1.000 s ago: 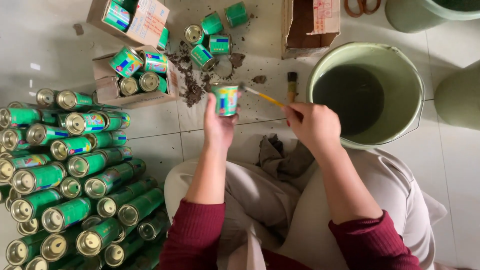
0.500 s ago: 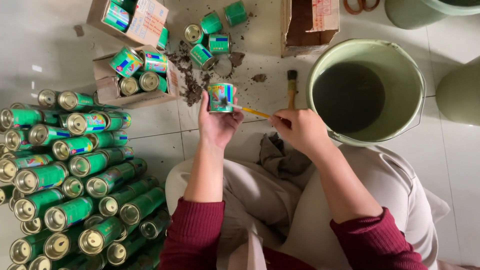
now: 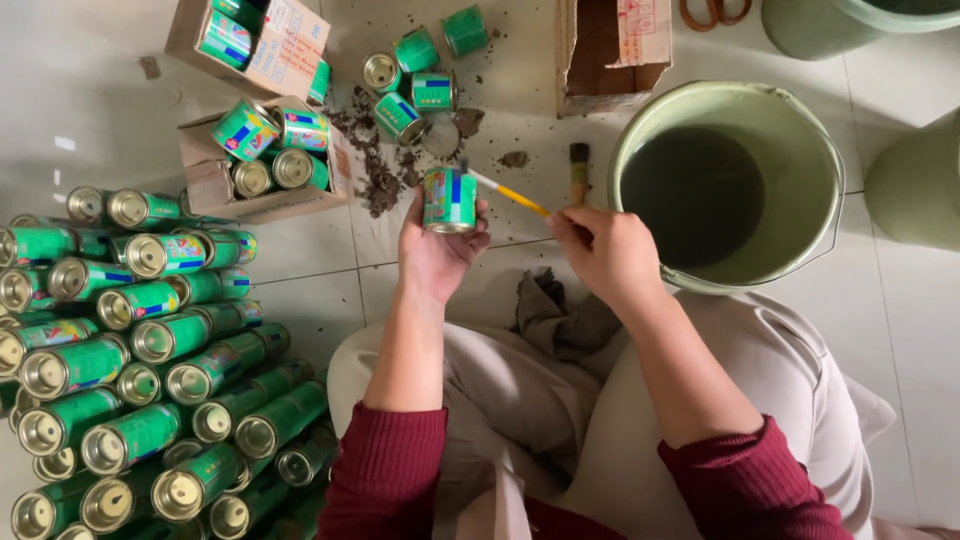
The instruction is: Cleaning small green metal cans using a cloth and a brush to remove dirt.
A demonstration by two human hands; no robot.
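Looking down from your head camera, largest thing first:

Bucket: the pale green bucket (image 3: 800, 130) of dark liquid sits at 2 o'clock from your hands, its rim just beside your right wrist.

Can stack: a pile of green cans (image 3: 130, 350) lies on its side at 8 o'clock, well apart from both hands.

Boxes: two cardboard boxes (image 3: 250, 165) holding more cans sit at 10 to 11 o'clock; a third box (image 3: 610, 50) stands at 12 to 1 o'clock.

Loose cans: a few (image 3: 415, 70) lie at 12 o'clock among dark crumbs on the tiles.

Left hand: your left hand (image 3: 435, 250) is wrapped around the green can (image 3: 450, 198), holding it upright by its lower half.

Right hand: your right hand (image 3: 600, 250) is closed, pinching the yellow brush (image 3: 520, 195) by its handle.

Key relation: the brush's long axis runs from your right hand toward 10 o'clock, its pale tip touching the can's top rim. The can lies at 9 o'clock from your right hand.

Spare brush: a dark brush (image 3: 578, 170) lies on the floor near the bucket.
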